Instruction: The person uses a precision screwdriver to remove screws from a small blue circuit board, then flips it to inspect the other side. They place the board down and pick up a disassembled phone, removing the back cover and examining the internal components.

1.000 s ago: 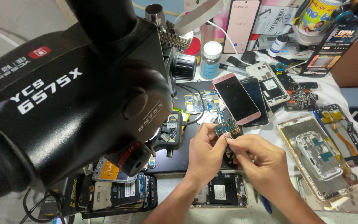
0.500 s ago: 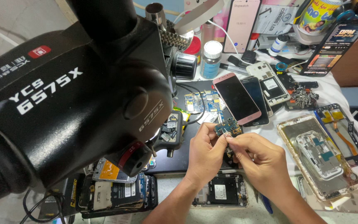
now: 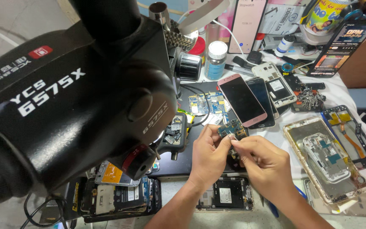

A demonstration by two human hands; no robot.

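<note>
My left hand (image 3: 208, 154) pinches a small green-and-blue phone circuit board (image 3: 231, 128) and holds it up above a dark work mat (image 3: 200, 161). My right hand (image 3: 264, 165) meets it from the right, with its fingertips on the board's lower edge. Whether the right fingers hold a small part is hidden. An opened phone body (image 3: 226, 194) lies on the table just below both hands.
A big black microscope head (image 3: 77, 101) fills the left half. Phones with a pink one on top (image 3: 242, 99) lie behind the hands. A gold phone frame (image 3: 325, 161) sits right. More stripped phones (image 3: 119, 193), a small bottle (image 3: 215, 59) and boards crowd the table.
Both hands stay together on the circuit board. Only tiny finger shifts show; nothing was picked up or put down.
</note>
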